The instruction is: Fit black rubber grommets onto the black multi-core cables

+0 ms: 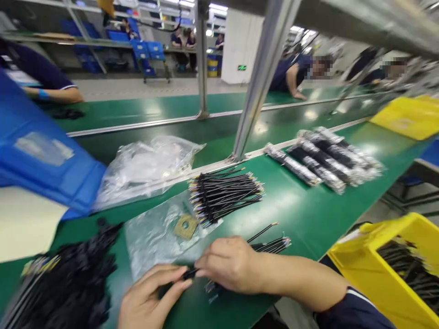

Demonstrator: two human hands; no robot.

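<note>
Between my two hands, low in the middle of the head view, is a small black piece [190, 273]. My left hand [154, 294] pinches its left end between thumb and finger. The fingers of my right hand [231, 265] close on its right end. Partly under my right hand and forearm lies a small bunch of black cables [274, 245]. Just beyond, a larger pile of black cables [228, 192] rests on the green table [291, 219], beside a clear plastic bag [151, 235] with a yellowish square piece [185, 226] on it.
Black parts [75, 278] heap up at left, by a blue bin [41, 141]. Wrapped bundles [322, 160] lie at back right. A yellow crate [384, 260] of cables stands at right. A metal post [260, 77] rises behind the pile. People sit or lean across the tables.
</note>
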